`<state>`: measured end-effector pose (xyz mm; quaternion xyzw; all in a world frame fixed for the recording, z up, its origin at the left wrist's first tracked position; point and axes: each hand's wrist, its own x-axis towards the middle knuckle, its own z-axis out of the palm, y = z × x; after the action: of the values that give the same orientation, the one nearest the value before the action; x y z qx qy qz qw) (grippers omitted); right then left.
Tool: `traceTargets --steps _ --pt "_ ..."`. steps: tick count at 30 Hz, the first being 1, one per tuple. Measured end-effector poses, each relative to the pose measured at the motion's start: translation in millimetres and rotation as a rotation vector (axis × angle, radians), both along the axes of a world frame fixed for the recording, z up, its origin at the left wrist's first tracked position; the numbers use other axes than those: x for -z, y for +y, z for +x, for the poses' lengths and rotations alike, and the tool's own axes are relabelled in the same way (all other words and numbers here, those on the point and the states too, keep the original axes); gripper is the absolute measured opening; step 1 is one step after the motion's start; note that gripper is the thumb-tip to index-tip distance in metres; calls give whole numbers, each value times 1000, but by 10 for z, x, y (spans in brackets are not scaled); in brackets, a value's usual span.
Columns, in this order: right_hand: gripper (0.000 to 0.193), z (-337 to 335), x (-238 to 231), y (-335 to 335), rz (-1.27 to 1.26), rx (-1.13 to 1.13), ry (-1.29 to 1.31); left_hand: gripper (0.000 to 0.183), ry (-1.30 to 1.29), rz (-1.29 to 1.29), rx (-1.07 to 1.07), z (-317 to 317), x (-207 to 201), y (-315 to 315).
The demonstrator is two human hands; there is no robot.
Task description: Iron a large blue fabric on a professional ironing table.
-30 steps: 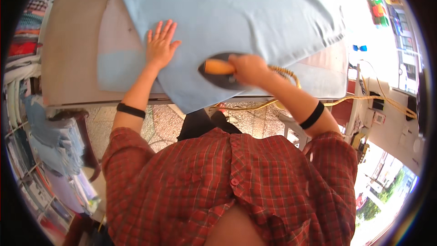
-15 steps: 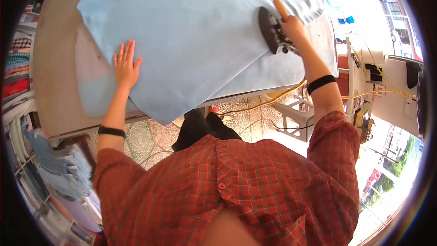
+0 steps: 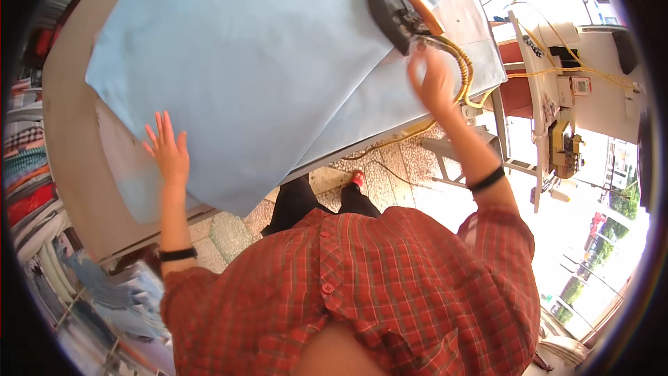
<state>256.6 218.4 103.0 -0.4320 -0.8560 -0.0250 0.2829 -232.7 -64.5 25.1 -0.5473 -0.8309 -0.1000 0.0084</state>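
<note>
A large light blue cloth (image 3: 229, 76) lies over the table, its front corner hanging past the near edge. On its far right part rests an iron (image 3: 390, 19) with an orange handle; no hand grips it. Just nearer to me than the iron, my right hand (image 3: 434, 85) is off the handle, fingers loosely curled and apart with nothing seen in them. Beside it a coiled yellow cord (image 3: 465, 69) runs from the iron. My left hand (image 3: 170, 154) is open, fingers spread, at the cloth's left edge; whether it touches the cloth I cannot tell.
The grey padded table (image 3: 69, 132) extends left of the cloth. Folded garments (image 3: 31, 167) fill shelves at the left. To the right stand a white side table (image 3: 536, 97) with cords and a yellow machine (image 3: 562, 147). A grey stool (image 3: 452, 157) is below the table.
My right hand has let go of the iron and drawn back toward me. The iron now sits turned on the cloth. My left hand has lifted or slid nearer, fingers spreading.
</note>
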Motion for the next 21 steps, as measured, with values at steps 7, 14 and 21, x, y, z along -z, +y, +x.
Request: traceTargets --steps 7,14,21 --pt "35 1967 1932 -1158 -976 505 -295 51 -281 203 234 2094 -312 -18" --pt "34 2017 2447 -603 -1464 105 320 46 -720 -6 665 4783 -175 -328" --pt "18 2637 2652 -1109 -1715 226 286 41 -748 -84 826 5553 16 -690"
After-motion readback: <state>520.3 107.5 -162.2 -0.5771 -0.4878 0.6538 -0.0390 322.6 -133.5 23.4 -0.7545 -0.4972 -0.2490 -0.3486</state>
